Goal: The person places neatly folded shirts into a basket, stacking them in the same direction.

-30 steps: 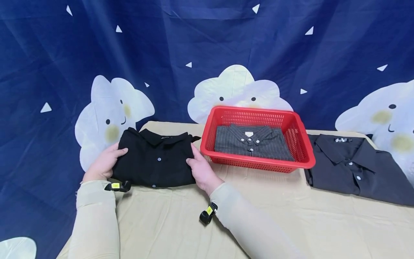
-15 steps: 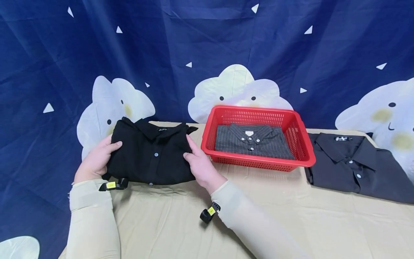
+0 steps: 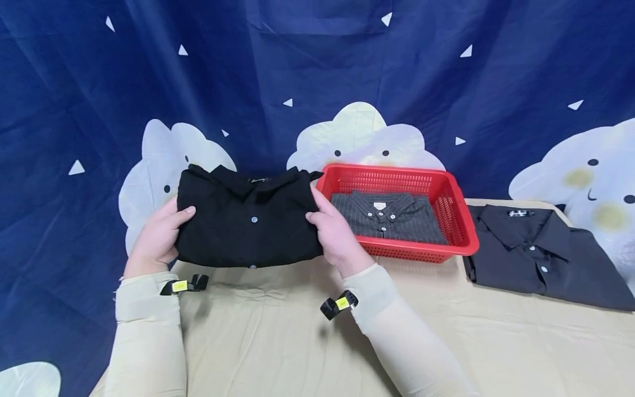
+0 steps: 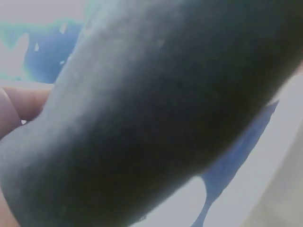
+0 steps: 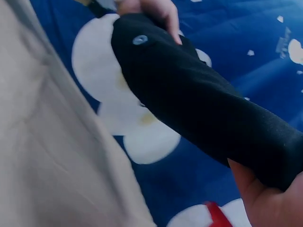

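A folded black shirt (image 3: 248,231) with a collar and pale buttons is held up between my two hands in the head view, raised over the table. My left hand (image 3: 160,234) grips its left side, thumb in front and the other fingers hidden behind the cloth. At the opposite side my right hand (image 3: 338,231) pinches the edge the same way, overlapping the basket's near left corner in this view. Dark cloth of the black shirt (image 4: 156,113) fills most of the left wrist view. In the right wrist view the black shirt (image 5: 189,94) stretches between both hands.
A red plastic basket (image 3: 416,251) stands right of the shirt, with a folded dark pinstriped shirt (image 3: 392,220) inside. Farther right a folded dark grey shirt (image 3: 550,264) lies on the beige-covered table (image 3: 278,342). A blue curtain (image 3: 317,66) with white clouds hangs behind.
Both hands have lifted the black shirt higher off the table. After a slight shift left, they have carried it right, toward the basket. The basket and other shirts stay put.
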### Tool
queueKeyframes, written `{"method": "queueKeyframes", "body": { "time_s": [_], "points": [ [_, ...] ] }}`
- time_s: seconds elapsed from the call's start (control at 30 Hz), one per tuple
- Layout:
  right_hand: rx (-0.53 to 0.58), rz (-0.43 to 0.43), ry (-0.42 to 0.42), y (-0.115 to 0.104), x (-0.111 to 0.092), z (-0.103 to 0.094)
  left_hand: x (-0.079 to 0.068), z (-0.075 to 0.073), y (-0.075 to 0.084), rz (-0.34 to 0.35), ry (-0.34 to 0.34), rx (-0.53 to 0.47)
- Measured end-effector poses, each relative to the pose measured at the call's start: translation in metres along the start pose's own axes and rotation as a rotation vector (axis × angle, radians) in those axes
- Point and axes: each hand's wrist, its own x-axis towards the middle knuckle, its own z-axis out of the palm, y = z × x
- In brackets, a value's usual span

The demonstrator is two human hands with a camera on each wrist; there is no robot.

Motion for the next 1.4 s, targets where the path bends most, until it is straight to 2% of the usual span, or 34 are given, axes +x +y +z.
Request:
{"method": "queueKeyframes", "body": {
  "time_s": [0.17, 0.33, 0.5, 0.8, 1.03, 1.27, 1.4],
  "points": [
    [-0.003, -0.001, 0.017, -0.014, -0.005, -0.021, 0.007, 0.024, -0.006, 0.043, 0.011, 0.04],
    [0.01, 0.043, -0.019, -0.025, -0.013, -0.039, 0.012, 0.041, -0.009, 0.07, 0.006, 0.055],
    [-0.039, 0.056, 0.011, -0.038, -0.021, -0.059, 0.025, 0.062, -0.012, 0.043, 0.014, 0.094],
    [0.041, 0.069, 0.043, -0.056, -0.039, -0.1, 0.049, 0.103, -0.02, 0.023, 0.022, 0.241],
    [0.056, 0.051, 0.074, -0.066, -0.049, -0.132, 0.072, 0.131, -0.035, 0.032, -0.012, 0.256],
    [-0.032, 0.054, 0.146, -0.074, -0.058, -0.16, 0.095, 0.159, -0.047, 0.06, -0.047, 0.482],
    [-0.096, 0.066, 0.178, -0.078, -0.06, -0.175, 0.112, 0.175, -0.053, 0.078, -0.074, 0.53]
  ]
}}
